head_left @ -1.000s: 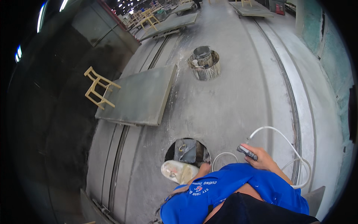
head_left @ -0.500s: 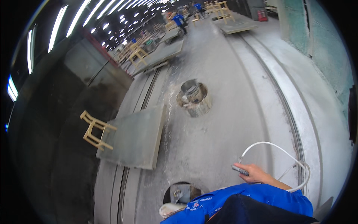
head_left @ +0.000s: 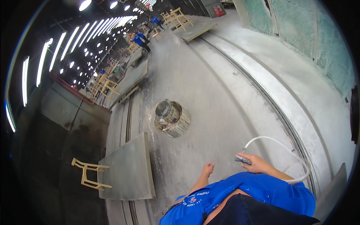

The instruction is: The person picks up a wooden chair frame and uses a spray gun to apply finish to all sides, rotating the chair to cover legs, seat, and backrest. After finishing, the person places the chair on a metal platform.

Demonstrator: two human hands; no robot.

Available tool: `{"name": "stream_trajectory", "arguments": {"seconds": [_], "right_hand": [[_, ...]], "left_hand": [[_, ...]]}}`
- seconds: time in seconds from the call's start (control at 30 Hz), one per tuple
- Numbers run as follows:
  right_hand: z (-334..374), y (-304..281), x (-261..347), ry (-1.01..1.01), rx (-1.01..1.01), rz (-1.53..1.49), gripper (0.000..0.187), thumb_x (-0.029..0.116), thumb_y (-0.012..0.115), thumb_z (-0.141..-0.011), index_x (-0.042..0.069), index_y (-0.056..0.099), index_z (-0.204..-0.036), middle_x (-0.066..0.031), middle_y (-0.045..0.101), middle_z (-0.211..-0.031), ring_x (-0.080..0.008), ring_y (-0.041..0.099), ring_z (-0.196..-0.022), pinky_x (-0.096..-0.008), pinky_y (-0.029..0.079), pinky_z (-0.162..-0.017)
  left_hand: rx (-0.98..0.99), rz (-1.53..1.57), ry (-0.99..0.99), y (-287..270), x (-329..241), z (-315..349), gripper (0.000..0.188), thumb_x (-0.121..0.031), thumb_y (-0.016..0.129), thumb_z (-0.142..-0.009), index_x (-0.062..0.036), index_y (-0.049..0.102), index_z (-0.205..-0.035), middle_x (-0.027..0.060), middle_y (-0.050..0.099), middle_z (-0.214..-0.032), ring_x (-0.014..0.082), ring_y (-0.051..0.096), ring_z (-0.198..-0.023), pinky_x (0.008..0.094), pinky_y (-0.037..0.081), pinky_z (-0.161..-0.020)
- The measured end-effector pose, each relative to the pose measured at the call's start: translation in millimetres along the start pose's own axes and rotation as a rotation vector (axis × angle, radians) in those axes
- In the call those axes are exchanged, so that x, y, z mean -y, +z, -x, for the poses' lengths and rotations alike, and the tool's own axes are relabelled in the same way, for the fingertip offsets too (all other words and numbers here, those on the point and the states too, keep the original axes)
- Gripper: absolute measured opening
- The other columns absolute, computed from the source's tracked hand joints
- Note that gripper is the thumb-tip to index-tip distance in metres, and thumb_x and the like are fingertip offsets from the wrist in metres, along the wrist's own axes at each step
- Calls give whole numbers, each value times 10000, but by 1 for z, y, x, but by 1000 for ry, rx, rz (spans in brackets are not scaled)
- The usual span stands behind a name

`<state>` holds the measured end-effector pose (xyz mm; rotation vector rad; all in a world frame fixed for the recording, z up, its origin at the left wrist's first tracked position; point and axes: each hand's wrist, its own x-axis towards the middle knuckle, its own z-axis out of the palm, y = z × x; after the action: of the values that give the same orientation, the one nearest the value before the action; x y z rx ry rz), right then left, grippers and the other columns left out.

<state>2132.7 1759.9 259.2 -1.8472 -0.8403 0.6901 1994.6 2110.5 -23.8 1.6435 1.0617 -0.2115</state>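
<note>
My right hand (head_left: 258,164) is wrapped round a grey metal spray gun (head_left: 243,159), held out over the floor at the lower right. A white hose (head_left: 279,141) arcs up from the gun and curves back toward my right forearm. To its left, my left hand (head_left: 208,169) hangs low in front of my body with the fingers curled in. Nothing shows in it. Ahead of my left hand stands a paint-crusted bucket (head_left: 174,123) with a smaller dark metal pot (head_left: 163,108) in its top.
At left, a light wooden chair frame (head_left: 92,174) sits at the edge of a grey flat platform (head_left: 129,172). A floor rail (head_left: 258,84) curves along the right. Farther platforms (head_left: 195,30) carry more chair frames. A person in blue (head_left: 139,40) stands beyond. Greenish sheeting (head_left: 330,48) covers the right wall.
My view has shifted, so the bucket, platform and chair sit lower and farther left. My left hand now shows in front of me. The spray gun stays in my right hand.
</note>
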Motion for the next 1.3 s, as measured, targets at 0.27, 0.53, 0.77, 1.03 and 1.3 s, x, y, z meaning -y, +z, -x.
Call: {"name": "stream_trajectory", "arguments": {"seconds": [0.27,0.53,0.77,1.03,1.3], "right_hand": [[-49,-22,-7,149,-3,106,594,254,683,-953,154,507,-1511,-236,694,-1257,-388,680,-1143,-436,525,-985],[-162,15,7,49,279,65,608,369,674,-981,164,490,-1523,-229,694,-1263,-395,677,-1154,-441,526,-993],[-280,61,56,-92,285,217,595,334,646,-1001,111,470,-1525,-267,701,-1156,-438,682,-1066,-473,536,-920],[-341,75,66,-180,366,87,566,322,622,-1016,111,473,-1519,-279,678,-1216,-467,658,-1093,-496,523,-931],[-386,-4,20,72,232,171,619,396,620,-1003,120,461,-1534,-269,710,-1131,-455,681,-1043,-497,536,-918]], "left_hand": [[209,-511,-135,-28,49,-28,280,-331,658,-965,-60,731,-962,83,702,-830,189,658,-784,369,541,-664],[157,-373,-40,-67,57,-84,322,-371,672,-936,-60,747,-977,101,730,-851,215,686,-792,384,555,-700],[-46,-69,-128,-141,34,-131,365,-374,674,-930,-34,752,-1039,123,755,-894,246,715,-853,407,557,-760],[93,-493,-87,-201,3,-173,366,-377,671,-941,-35,750,-1045,88,751,-895,199,691,-796,393,548,-717],[245,-505,-93,-162,-46,-236,344,-366,677,-949,-49,740,-1066,81,734,-891,192,670,-762,385,545,-687]]}}
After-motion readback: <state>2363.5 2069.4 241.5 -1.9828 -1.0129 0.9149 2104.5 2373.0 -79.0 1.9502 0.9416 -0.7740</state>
